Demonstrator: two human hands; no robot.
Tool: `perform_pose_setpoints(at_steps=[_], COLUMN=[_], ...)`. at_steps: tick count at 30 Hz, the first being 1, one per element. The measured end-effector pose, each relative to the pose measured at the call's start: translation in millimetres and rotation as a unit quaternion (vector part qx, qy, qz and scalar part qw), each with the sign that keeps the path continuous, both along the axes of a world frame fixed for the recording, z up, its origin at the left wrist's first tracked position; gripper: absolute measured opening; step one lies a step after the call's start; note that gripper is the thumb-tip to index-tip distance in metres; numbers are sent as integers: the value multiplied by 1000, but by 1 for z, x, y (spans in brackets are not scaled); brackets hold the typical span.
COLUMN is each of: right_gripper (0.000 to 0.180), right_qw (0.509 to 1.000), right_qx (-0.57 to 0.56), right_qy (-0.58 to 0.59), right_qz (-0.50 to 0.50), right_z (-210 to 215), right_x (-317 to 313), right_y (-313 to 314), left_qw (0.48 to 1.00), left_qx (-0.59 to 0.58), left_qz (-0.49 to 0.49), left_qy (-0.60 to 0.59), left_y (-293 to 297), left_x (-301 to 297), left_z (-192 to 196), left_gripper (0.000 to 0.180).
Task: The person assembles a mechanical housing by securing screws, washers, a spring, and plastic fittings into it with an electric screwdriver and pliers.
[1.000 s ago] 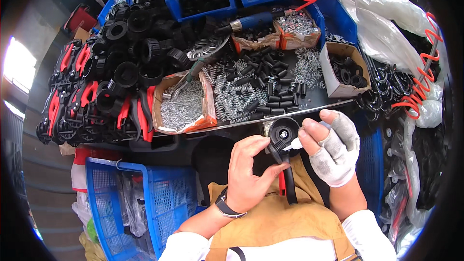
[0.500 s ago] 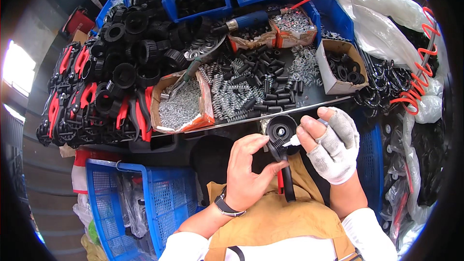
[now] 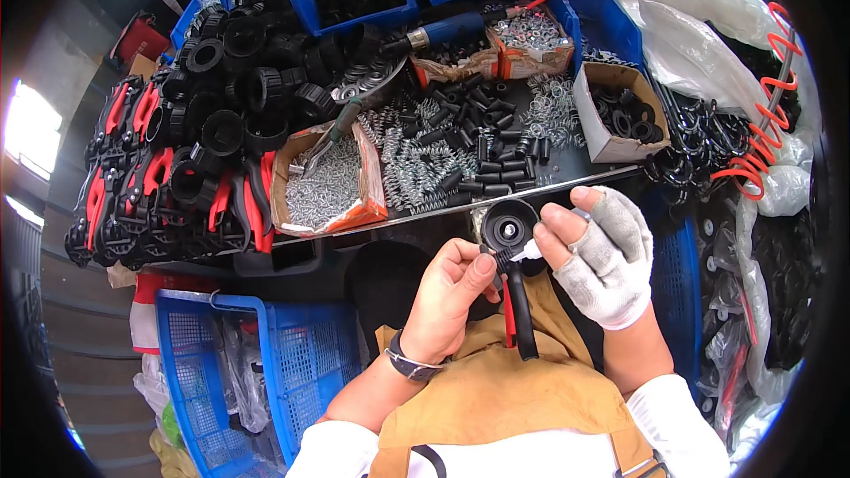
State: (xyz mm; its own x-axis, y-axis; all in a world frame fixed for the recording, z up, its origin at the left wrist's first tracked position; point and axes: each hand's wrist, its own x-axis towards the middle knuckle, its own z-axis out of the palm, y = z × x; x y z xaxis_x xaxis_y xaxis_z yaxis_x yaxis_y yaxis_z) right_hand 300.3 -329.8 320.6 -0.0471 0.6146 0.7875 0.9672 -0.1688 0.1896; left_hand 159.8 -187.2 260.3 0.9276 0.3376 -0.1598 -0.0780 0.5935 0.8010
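Note:
Between the thumb and fingers of my left hand is a small black ribbed part, partly hidden; whether it is a spring I cannot make out. My right hand, in a grey-white fingerless glove, grips a small bottle with a white nozzle. The nozzle tip points at the ribbed part and looks close to it. Just behind both hands sits a tool with a round black cup-like head and a bright metal centre. Its black handle and red handle hang down over my tan apron.
On the bench ahead lie coil springs, black sleeves, a carton of screws, a carton of black rings and red-black cutter-like tools. A blue power driver lies behind. Blue baskets flank me.
My left hand has turned, its thumb now higher, and the ribbed part has shifted up and slightly left. The nozzle has moved slightly left with my right hand. The handles show more plainly.

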Motion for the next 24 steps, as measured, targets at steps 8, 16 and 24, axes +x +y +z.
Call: perform_pose_setpoints(at_steps=[8,16,24], right_gripper=[24,36,50], right_qw=[1000,932,860], right_qx=[5,-95,-62], right_qy=[4,338,459], right_qz=[15,-90,-214], right_z=[5,-16,-47], right_x=[-2,48,171], right_y=[1,29,119], left_qw=[1000,999,997], left_qx=[-10,31,28], left_qz=[5,41,74], left_qy=[-11,17,14], left_y=[-4,2,-2], left_x=[2,-5,-8], left_z=[2,-4,0], left_gripper=[35,38,48])
